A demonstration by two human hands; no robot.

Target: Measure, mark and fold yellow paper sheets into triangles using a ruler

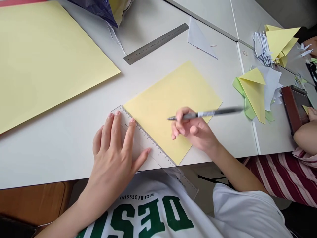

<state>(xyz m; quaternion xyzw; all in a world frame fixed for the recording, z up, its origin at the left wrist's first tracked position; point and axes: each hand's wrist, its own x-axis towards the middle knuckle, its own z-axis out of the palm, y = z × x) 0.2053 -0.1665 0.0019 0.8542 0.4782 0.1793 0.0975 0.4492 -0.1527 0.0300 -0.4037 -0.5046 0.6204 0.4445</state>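
A sheet of yellow paper [158, 96] lies at a slant on the white table in front of me. Along its lower left edge runs a clear plastic ruler [158, 150], whose far end sticks out past the table edge. My left hand [114, 145] rests on this ruler with its fingers spread and pressing down flat. Between the fingers of my right hand [195, 129] is a pen [205, 113], held nearly level above the yellow sheet with its tip pointing left. The pen's rear end is blurred.
A large yellow sheet [49, 62] covers the table's left side. A metal ruler [156, 43] and a folded white paper [201, 41] lie beyond my sheet. Folded papers [255, 92] and a brown box [297, 105] stand at right, near another person's arm [307, 135]. A blue bag [99, 10] is at the back.
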